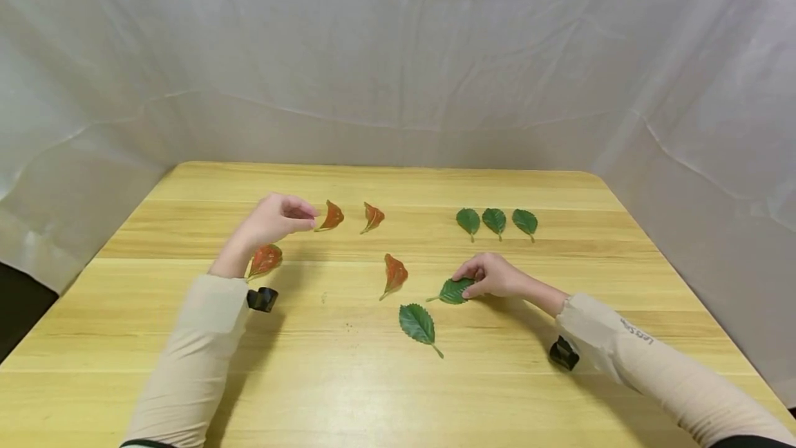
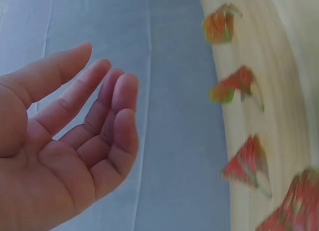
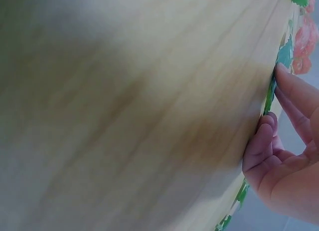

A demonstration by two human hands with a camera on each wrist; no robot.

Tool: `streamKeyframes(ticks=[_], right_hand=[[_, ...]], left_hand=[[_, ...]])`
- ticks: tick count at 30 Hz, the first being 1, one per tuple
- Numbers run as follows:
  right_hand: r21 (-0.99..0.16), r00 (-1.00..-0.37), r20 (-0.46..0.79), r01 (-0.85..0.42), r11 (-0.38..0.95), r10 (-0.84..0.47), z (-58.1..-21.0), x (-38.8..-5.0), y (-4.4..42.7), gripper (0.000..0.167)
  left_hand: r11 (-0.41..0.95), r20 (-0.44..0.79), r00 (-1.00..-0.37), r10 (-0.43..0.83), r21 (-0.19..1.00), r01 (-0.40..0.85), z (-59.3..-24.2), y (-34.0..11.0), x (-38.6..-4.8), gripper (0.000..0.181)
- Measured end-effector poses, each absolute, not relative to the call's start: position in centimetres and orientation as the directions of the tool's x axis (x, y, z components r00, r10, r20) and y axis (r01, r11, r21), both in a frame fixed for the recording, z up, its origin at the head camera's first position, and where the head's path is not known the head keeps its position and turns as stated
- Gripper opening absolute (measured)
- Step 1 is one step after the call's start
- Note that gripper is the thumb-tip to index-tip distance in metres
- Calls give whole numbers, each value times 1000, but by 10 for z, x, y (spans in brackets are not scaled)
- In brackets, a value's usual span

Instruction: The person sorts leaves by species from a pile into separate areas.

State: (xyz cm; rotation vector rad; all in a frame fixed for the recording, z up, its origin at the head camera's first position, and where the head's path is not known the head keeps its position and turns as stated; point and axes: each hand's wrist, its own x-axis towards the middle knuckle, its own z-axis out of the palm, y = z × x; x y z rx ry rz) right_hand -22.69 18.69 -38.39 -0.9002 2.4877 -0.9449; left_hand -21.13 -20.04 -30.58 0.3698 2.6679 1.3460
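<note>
Nothing is in my left hand (image 1: 273,220); its fingers are loosely bent, with thumb and fingertips apart in the left wrist view. It hovers just left of a red leaf (image 1: 332,216) lying on the table. Another red leaf (image 1: 374,218) lies to the right of that one, and a third red leaf (image 1: 266,259) is beside the left wrist. My right hand (image 1: 494,275) pinches the right end of a green leaf (image 1: 452,292) at the tabletop. Its stem points left. A larger green leaf (image 1: 417,323) rests nearer to me, and a red leaf (image 1: 394,273) farther left.
Along the back right of the wooden table (image 1: 348,393), three green leaves lie in a row, the middle leaf (image 1: 494,220) among them. Pale curtains (image 1: 398,88) hang behind the table and at its sides. Black straps (image 1: 262,299) are at the wrists.
</note>
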Motion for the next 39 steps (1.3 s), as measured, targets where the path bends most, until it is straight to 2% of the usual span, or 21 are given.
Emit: streamKeyframes(ticks=[14,25,32,39], right_hand=[[-692,-742,-82,-438,574,-665,-383,-227,187,26],[-689,-745,-94,-431,583,-661,-382,-226,187,26],[-677,-749,-100,-432,597,-655,-380,-225,188,26],[-674,-755,-97,-430,601,-649,-379,-223,190,23]], left_hand=[[553,97,-921,378,774,309,-319,-155,-213,18],[537,103,-892,440,767,353,-334,-133,-216,16],[510,74,-865,496,782,360,-346,-119,-219,17],[580,8,-848,530,726,370,-354,-107,-223,17]])
